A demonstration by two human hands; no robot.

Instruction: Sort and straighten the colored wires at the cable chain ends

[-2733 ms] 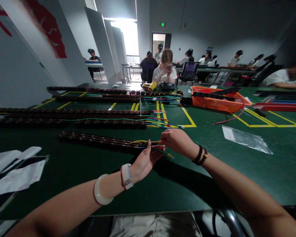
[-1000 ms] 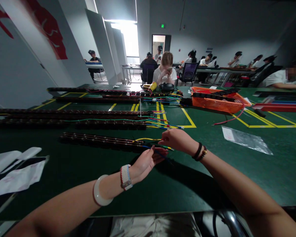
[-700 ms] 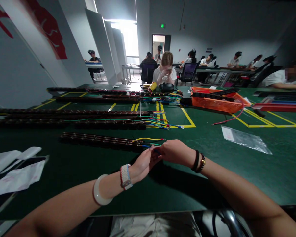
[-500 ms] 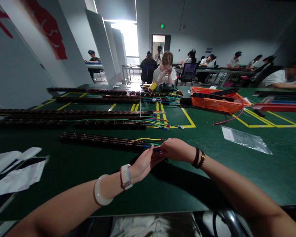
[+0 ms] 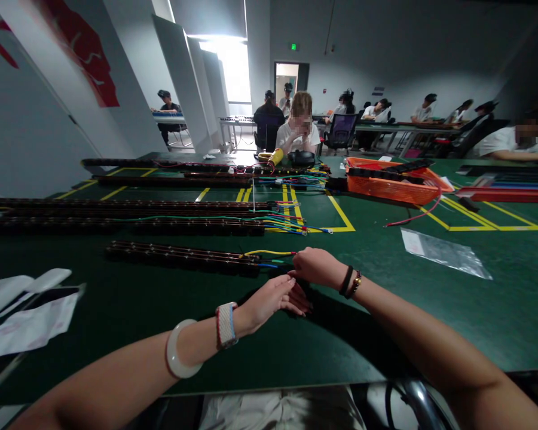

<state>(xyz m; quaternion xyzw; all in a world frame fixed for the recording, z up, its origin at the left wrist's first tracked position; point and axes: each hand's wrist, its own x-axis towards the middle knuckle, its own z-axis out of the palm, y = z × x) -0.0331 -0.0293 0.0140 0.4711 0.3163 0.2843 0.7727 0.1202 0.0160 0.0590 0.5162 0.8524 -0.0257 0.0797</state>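
At the centre of the frame my right hand [image 5: 318, 267] is curled, its fingertips hidden, so I can't tell what it grips; my left hand [image 5: 275, 301] sits loosely half-open just below. The dark wired bundle [image 5: 179, 255] lies left of centre, its blue wire [image 5: 268, 266] and green wire [image 5: 278, 261] lost to view near my knuckles.

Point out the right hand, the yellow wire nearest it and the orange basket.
Right hand [image 5: 317, 267]: head view, back of the hand.
Yellow wire [image 5: 269, 252]: head view, middle of its visible length.
Orange basket [image 5: 385, 191]: head view, near wall.
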